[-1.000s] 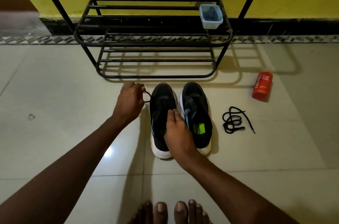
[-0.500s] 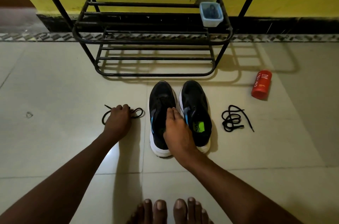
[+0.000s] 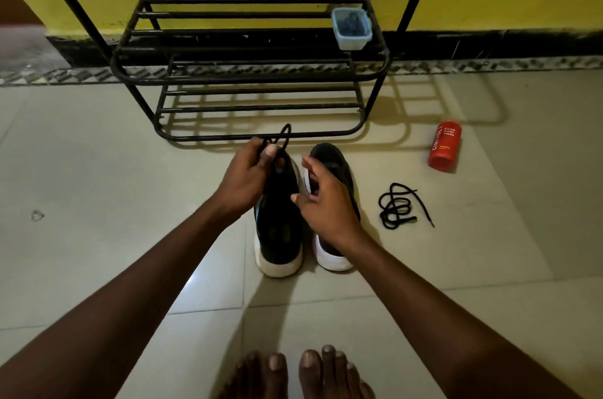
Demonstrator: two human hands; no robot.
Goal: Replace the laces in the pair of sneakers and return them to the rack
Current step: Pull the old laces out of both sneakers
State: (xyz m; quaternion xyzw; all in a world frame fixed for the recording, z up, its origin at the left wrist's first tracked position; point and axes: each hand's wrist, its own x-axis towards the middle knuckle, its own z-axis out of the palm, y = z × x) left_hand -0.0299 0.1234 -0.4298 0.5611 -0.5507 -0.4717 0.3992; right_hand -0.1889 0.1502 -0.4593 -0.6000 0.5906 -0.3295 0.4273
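Lifted since half a second back: lace (image 3: pixel 285 135), off the floor (image 3: pixel 98 170), now above the toe of the left sneaker (image 3: pixel 277 235), pinched by the fingers of my left hand (image 3: pixel 244 180). My right hand (image 3: pixel 326 206) came off that sneaker; fingers spread, empty, over the right sneaker (image 3: pixel 336 163). Threading, I judged, was next. Both sneakers stood before the rack (image 3: pixel 254 78). A second lace (image 3: pixel 396 206) lay coiled rightward. A tub (image 3: pixel 351 28) on the rack held something dark, unidentifiable.

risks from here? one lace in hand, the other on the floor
1. The left hand pinches the held lace as a bunched loop with no free tip showing, so it may tangle before it is threaded into the left sneaker.
2. The loose lace lies coiled on itself and could knot when lifted.
3. The red bottle lies on its side nearby and might roll if bumped.
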